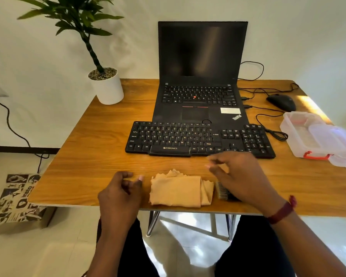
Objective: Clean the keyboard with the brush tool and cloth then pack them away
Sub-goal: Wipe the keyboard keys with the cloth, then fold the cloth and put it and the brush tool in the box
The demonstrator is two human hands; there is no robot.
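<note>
1. A folded tan cloth (178,191) is laid at the near edge of the wooden table (92,148), with a dark bristled brush tool (222,190) just right of it, both judged set within easy reach
2. The black corded keyboard (198,139) is placed just beyond them
3. The right hand (241,178) is held above the brush, fingers loosely spread, nothing gripped
4. The left hand (121,196) is kept left of the cloth, fingers loosely curled, empty

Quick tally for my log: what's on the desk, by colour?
Black: 4, the laptop, keyboard, mouse and brush
Tan: 1, the folded cloth
White: 1, the plant pot
Clear: 1, the plastic box with a red latch
Total: 7
</note>
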